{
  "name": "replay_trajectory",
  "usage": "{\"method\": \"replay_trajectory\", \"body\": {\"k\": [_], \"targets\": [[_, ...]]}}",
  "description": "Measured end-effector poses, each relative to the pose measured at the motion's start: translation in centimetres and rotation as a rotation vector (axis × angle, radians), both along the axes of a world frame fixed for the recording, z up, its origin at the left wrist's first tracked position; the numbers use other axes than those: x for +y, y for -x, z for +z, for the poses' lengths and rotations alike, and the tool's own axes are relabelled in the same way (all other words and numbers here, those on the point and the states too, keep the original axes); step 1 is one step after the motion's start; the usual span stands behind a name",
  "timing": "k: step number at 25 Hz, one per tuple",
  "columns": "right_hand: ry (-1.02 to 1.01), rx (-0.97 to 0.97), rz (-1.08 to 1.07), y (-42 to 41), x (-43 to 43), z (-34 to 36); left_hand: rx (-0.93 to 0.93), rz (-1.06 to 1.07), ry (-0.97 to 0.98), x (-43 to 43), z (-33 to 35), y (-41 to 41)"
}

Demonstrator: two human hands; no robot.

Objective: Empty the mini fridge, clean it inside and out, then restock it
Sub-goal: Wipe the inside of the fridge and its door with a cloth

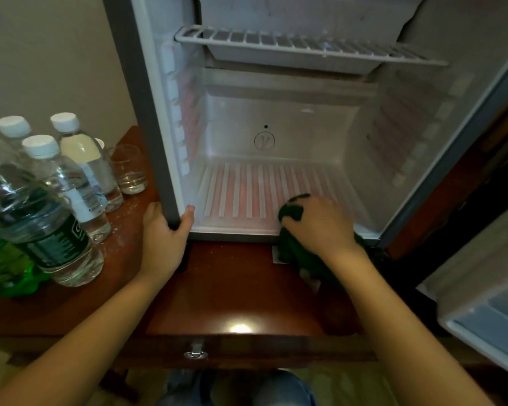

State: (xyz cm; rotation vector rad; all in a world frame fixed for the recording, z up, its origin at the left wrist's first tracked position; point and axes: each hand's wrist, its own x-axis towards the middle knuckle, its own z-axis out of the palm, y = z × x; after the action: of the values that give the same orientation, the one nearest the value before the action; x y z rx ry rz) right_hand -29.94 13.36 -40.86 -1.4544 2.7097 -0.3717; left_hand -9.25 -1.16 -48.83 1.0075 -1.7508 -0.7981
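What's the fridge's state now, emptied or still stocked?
Emptied: the wire shelf and ribbed floor hold no stock; the bottles stand outside on the table.

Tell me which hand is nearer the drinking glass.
Left. The left hand grips the fridge's front edge just right of the glass; the right hand holds a green cloth farther right.

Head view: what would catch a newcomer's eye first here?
The open white mini fridge fills the centre, nothing on its white wire shelf. At the front right of its ribbed floor the right hand holds a dark green cloth; the left hand grips its grey left edge. Clear white-capped water bottles crowd the red-brown wooden table at left.
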Motion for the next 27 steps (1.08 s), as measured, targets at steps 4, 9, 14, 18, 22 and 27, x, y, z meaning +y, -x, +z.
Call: {"method": "replay_trajectory", "body": {"k": [4,9,14,18,22,27], "targets": [[0.14,-0.031,0.052,-0.6,2.6,-0.9,-0.055,0.045,-0.014,0.4,0.2,0.1],[0.157,-0.179,0.188,-1.9,4.1,-2.2,-0.005,0.112,0.204,7.1,1.9,-0.4],[0.49,-0.293,0.159,-0.3,8.6,-3.6,-0.105,-0.261,0.224,14.1,5.4,3.9],[0.557,-0.318,0.047,0.4,13.1,-6.9,-0.712,-0.263,-0.222,11.3,7.6,9.7],[0.567,-0.304,0.097,0.4,13.6,-7.5,-0.358,-0.372,-0.477,10.8,7.3,10.7],[0.57,-0.342,0.157,0.8,13.5,-7.8,-0.422,-0.768,-0.291,7.8,11.5,8.6]]}}
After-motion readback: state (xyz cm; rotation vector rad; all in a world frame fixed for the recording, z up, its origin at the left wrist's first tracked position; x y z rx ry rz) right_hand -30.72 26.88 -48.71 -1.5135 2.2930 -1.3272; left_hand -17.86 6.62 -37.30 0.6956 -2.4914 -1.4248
